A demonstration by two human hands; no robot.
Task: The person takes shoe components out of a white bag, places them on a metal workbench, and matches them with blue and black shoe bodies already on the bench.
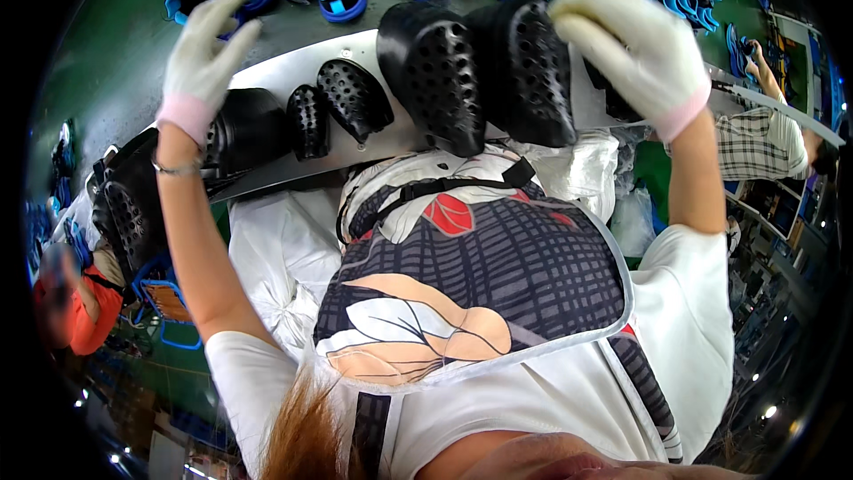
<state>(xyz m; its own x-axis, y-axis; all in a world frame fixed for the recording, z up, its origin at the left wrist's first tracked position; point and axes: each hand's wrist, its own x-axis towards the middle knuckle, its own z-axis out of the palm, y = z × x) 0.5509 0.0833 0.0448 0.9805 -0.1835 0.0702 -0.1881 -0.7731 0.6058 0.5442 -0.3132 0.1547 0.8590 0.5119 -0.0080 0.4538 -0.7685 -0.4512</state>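
Well to the left of the right big form [531, 71], the left hand [206, 58] hangs with fingers spread, nothing showing in it. Nearer the form on the worktop [293, 67] lie two small forms [354, 98], then the left big form [431, 76] just beside it. At the form's right edge, the right hand [635, 49] has curled fingers; whether they pinch it, I cannot tell. The step looks like handling this form; a sure hold would call for fingers closed around that edge.
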